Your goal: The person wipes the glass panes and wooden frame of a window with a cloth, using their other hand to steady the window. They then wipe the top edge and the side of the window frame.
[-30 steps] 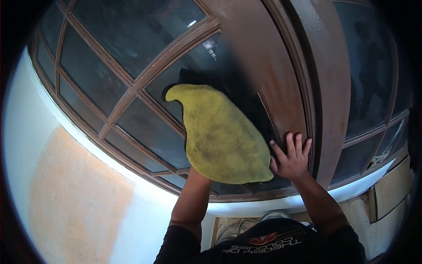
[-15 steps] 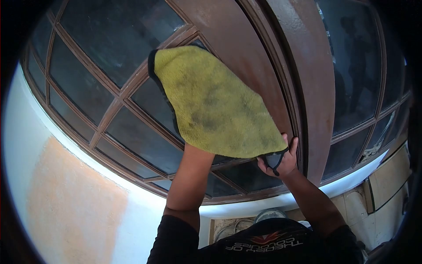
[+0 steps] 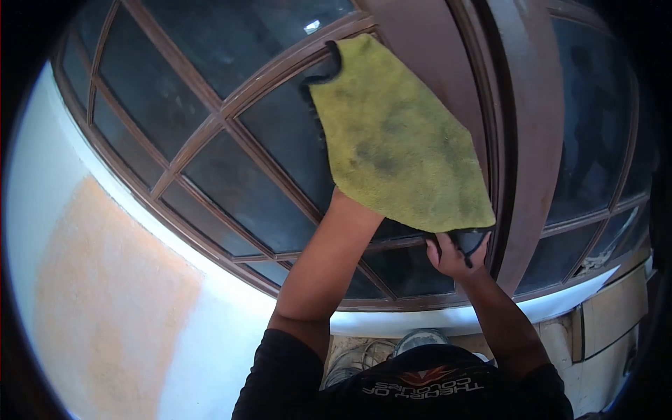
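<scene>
One yellow cloth (image 3: 395,136), one right hand (image 3: 455,255) in view, and one brown-framed window (image 3: 231,115) of many panes.

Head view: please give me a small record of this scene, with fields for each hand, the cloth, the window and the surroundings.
left hand: hidden behind the yellow cloth; only the forearm shows, raised to the glass
right hand: fingers closed on the cloth's dark-edged lower corner
cloth: yellow, with dark smudges, spread over a pane and the brown frame
window: dark panes parted by brown bars, some curved
wall: white with an orange patch, left of the window
clothing: dark shirt with printed lettering
</scene>
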Demonstrator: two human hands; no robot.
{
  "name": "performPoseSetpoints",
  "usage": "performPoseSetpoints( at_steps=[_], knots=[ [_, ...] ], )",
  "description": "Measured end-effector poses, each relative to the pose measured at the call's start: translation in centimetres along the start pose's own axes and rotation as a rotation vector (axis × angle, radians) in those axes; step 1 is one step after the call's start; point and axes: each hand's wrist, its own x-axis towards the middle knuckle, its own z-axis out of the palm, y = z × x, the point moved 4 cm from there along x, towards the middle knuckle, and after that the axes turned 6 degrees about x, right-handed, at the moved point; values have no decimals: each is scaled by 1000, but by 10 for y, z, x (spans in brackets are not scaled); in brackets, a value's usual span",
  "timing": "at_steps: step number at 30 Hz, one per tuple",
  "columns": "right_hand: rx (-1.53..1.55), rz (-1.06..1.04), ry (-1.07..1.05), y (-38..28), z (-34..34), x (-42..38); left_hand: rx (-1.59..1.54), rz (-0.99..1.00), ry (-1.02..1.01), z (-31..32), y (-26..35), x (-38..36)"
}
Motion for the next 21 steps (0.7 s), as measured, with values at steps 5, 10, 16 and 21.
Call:
performPoseSetpoints(
  at_steps=[5, 10, 16, 21],
  knots=[
    [24, 55, -46, 4, 9, -6, -44, -74, 137, 8, 10, -16],
    [-19, 34, 11, 10, 11, -14, 40, -16, 112, 3, 59, -51],
    [-80, -20, 47, 1, 1, -2, 150, 53, 61, -1, 120, -97],
    [-90, -8, 33, 2, 3, -3, 251, 147, 53, -25, 100, -111]
  ],
)
